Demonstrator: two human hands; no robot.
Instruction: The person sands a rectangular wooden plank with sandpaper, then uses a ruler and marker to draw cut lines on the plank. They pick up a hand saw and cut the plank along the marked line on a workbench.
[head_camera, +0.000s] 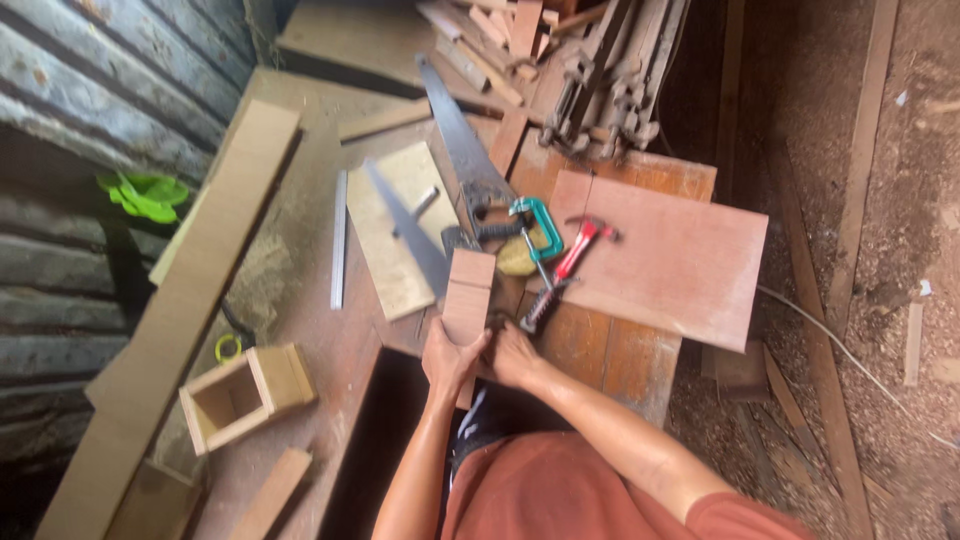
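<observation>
Both hands gripped a small reddish wooden block (467, 298) at the workbench (330, 340) edge: left hand (447, 362) wrapped around its lower left side, right hand (512, 355) closed against its lower right. The block lay just left of the red-handled hammer (570, 262), below the handsaw (462, 150). Judged step: positioning the piece; the next move would require a steady hold.

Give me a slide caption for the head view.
Both hands, left and right, hold a small wooden board at a cluttered workbench.

One handsaw (455, 130), one hammer (570, 262), one green clamp (538, 226), one open wooden box (245, 394).
</observation>
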